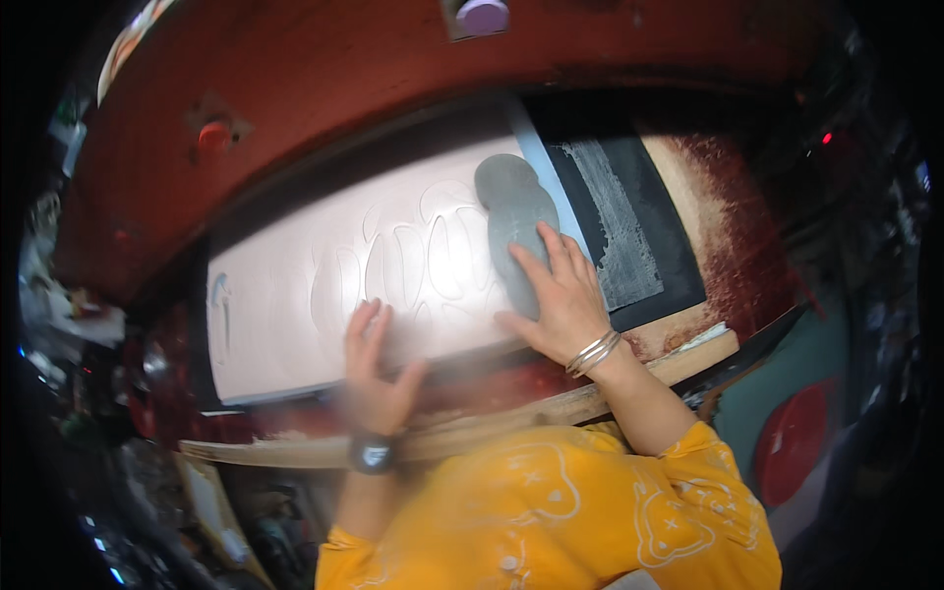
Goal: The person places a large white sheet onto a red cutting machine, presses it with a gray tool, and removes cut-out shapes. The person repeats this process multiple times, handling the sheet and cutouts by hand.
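Note:
My right hand (pixel 565 300) lies spread over the lower part of a dark grey, sole-shaped flat piece (pixel 509 187). The piece rests at the right end of a pale pink sheet (pixel 265 315). Several curved, sole-like outlines (pixel 393 261) show on the sheet to the left of it. Over the sheet's near edge is my left hand (pixel 379 369), slightly blurred, its fingers apart and nothing in them. Whether its fingertips touch the sheet I cannot tell. A light blue layer (pixel 546 167) shows along the sheet's right edge.
A dark red beam (pixel 324 88) spans the far side, with a red knob (pixel 213 137) and a purple knob (pixel 482 17). Right of the sheet lies a black board (pixel 669 236) with a scuffed grey strip (pixel 615 226). A wooden strip (pixel 472 438) runs along the worn table's front edge.

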`<state>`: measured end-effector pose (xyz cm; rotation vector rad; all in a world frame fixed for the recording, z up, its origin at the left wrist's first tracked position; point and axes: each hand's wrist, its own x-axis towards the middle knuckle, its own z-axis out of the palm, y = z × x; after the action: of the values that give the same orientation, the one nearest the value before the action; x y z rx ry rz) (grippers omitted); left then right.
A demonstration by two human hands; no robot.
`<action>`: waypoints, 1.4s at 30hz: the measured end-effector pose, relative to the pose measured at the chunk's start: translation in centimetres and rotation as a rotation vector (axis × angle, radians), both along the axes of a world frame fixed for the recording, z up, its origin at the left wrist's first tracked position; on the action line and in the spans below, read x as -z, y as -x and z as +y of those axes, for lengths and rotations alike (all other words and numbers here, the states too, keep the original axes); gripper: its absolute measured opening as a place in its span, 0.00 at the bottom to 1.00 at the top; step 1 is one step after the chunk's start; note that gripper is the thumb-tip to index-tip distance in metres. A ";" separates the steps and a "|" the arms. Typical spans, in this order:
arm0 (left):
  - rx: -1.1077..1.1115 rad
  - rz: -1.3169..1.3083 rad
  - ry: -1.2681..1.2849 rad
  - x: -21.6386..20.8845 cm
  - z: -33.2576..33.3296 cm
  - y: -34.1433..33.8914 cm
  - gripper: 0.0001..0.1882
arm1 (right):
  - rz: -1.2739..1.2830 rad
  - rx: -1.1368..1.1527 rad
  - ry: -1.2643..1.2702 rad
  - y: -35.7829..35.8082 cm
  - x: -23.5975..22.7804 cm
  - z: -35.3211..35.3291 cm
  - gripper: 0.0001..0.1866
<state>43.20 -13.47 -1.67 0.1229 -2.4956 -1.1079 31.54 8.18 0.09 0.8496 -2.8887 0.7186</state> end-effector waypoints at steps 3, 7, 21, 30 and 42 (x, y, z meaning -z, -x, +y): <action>0.027 0.022 0.035 0.3 -2.0 0.2 0.30 | 0.053 0.039 -0.017 -0.2 0.2 -0.6 0.36; 0.198 0.072 0.158 1.2 -1.9 1.7 0.29 | 0.057 0.075 -0.028 -0.1 0.4 -1.4 0.34; -0.011 0.124 -0.187 2.1 -7.5 -1.6 0.27 | -0.113 0.163 0.506 1.2 0.8 3.0 0.27; -0.710 -0.182 0.103 5.2 -29.2 -12.5 0.24 | -0.057 0.380 0.075 4.4 4.4 12.3 0.28; -0.884 -0.107 0.154 2.5 -29.8 -10.0 0.17 | -0.080 0.358 -0.015 3.0 0.3 1.1 0.26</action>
<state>53.21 -43.26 -4.21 1.1285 -2.1820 -0.5325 28.53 9.31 -0.24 0.2932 -2.9962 0.7057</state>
